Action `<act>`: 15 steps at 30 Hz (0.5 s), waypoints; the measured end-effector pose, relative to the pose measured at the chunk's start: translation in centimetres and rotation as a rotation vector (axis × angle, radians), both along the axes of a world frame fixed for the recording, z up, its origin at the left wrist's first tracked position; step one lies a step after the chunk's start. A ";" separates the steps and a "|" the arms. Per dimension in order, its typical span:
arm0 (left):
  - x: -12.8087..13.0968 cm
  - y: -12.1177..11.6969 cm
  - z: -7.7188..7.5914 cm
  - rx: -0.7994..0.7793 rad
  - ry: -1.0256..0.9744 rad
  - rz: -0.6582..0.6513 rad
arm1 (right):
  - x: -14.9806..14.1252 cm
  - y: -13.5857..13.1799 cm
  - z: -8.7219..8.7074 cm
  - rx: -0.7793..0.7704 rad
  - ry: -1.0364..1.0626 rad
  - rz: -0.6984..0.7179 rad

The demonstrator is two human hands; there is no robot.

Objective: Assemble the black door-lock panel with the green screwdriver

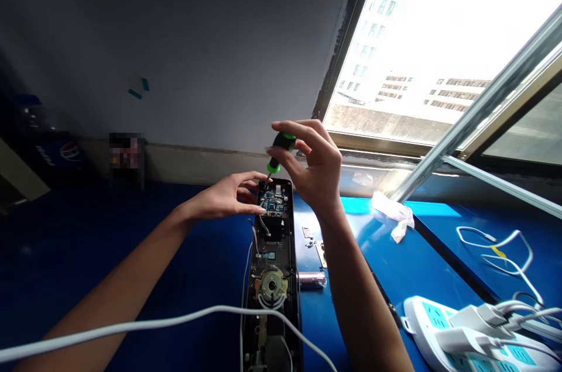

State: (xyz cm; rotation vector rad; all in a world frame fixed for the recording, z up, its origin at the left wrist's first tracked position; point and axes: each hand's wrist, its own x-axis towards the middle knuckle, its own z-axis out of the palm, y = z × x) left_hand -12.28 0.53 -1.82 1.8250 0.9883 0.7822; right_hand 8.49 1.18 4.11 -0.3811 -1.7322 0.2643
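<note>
Clock centre: the blue circuit board [274, 206], set in the far end of a long black casing [285, 246] on the blue table [364, 243].
Right hand [318, 164]: between 1 and 2 o'clock, thumb and fingers closed round the handle of a black-and-green screwdriver [273, 168].
Shaft [267, 179]: slants down to the board's 11 o'clock corner — whether the tip sits in a screw is too small to tell.
Left hand [230, 193]: at 9 o'clock, thumb by the board's edge, fingers at the casing's 11 o'clock corner — whether it grips or merely rests, I cannot tell.
Inside the casing: a round metal part [272, 285] at 6 o'clock, white wires [270, 304] looping below it.
Tabletop beyond the casing: small loose parts [309, 242] between 4 and 5 o'clock, a shiny cylinder [311, 280] at 5, crumpled plastic [389, 207] at 3, a white power strip [415, 307] at 4.
</note>
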 end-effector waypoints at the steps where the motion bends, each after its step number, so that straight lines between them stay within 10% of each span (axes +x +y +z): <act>1: 0.0 0.0 0.0 0.001 -0.002 0.001 | 0.0 0.0 0.0 0.008 -0.001 -0.027; 15: 0.1 0.0 0.0 0.002 -0.017 -0.023 | 0.2 0.7 -0.3 -0.023 -0.094 0.051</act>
